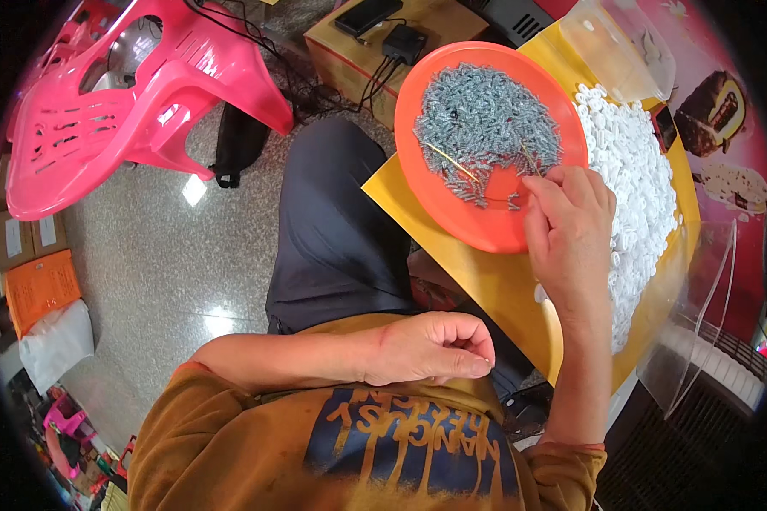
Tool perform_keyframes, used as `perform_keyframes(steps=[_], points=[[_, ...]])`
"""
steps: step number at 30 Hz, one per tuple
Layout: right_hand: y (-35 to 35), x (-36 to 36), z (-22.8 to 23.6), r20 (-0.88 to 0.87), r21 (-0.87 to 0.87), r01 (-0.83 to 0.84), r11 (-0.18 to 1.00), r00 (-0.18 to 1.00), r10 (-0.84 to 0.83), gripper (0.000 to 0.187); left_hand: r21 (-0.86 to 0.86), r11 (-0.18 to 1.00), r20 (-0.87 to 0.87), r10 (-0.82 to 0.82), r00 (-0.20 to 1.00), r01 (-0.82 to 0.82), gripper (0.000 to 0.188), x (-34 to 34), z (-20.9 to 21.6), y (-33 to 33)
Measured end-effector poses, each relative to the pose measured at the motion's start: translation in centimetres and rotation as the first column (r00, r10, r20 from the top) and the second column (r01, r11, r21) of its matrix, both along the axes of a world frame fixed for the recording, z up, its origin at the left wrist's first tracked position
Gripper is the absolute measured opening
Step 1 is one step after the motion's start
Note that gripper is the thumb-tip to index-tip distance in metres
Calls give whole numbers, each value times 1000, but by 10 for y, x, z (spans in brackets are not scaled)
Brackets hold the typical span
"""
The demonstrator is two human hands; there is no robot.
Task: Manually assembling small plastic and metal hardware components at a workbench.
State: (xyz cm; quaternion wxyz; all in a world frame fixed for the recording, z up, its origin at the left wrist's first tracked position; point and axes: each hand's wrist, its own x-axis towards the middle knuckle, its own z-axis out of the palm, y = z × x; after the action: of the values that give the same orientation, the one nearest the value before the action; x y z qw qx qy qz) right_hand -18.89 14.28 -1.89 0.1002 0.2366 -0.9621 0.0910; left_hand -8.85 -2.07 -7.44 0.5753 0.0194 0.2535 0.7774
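A: With the clock centred on the view, what is seen nearest the body?

B: At 5 o'clock, the left hand is held in front of the brown shirt. Its fingers are curled and its thumb is brought toward the index finger; whether anything tiny is pinched in that grip cannot be told.

A: And where is the right hand held?

B: At 3 o'clock, with its fingertips placed over the orange plate, between 4 and 5 o'clock of that plate. Thumb and index finger are drawn toward each other, but the tips are partly hidden, so whether a spring is caught in the grip cannot be told.

A: Where are the springs found?

B: They are heaped in the plate, mostly across its upper half, with a few scattered just beside the fingertips. The plate is carried by the yellow tabletop.

A: What is seen farther out?

B: White plastic pieces are piled between 2 and 3 o'clock. Beyond them, a clear tub is seen between 1 and 2; a pink chair is placed at 10.
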Motion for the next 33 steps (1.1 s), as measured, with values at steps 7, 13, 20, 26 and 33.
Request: perform_keyframes(steps=[7,13,20,26,33], points=[[3,-16,5,31,46,-63,997,998,61,9,-11,1000,-16,7,1000,-7,14,0,1,1],[1,-28,8,58,68,-174,982,984,170,6,-11,1000,-4,14,1000,-14,13,1,1,-2],[2,-30,3,35,103,-176,979,984,173,10,-7,999,-3,38,999,-38,12,2,3,-6],[4,-12,10,-96,-220,-133,966,989,114,9,-42,998,-30,55,998,-56,13,0,9,-11],[-7,62,26,445,-895,441,65,874,193,17,-23,854,-525,433,733,-520,21,-5,35,-10]])
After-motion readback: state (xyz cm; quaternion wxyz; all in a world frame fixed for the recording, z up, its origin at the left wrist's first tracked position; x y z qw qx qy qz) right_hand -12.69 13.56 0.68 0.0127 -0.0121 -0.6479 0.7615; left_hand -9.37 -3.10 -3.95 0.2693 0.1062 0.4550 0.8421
